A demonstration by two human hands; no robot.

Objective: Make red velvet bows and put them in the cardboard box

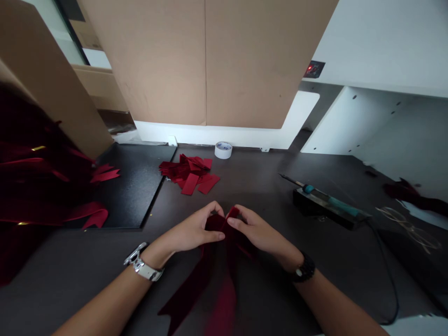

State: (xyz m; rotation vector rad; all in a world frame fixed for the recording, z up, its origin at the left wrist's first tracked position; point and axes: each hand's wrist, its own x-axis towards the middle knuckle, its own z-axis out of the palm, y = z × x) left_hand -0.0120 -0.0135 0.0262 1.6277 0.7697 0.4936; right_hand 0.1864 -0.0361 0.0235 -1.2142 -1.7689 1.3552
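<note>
Between my hands, above the dark tabletop, is a dark red velvet ribbon bow [214,223] with two long tails hanging toward me. One tail [191,294] ends in a notched cut; the other is blurred. My left hand [196,228] pinches the bow's left loop between thumb and fingers. On the other side, my right hand [254,229] grips the ribbon near the middle, thumb on top. The fingers partly cover the bow's centre. Just beyond lies a loose pile of short red ribbon pieces [189,175].
A roll of white tape [223,150] stands by the back panel. At right, a soldering iron [325,200] rests on a black box, its cable trailing forward; glasses [408,228] lie beyond. Many red ribbons [42,177] heap at left, partly over a black board [140,186].
</note>
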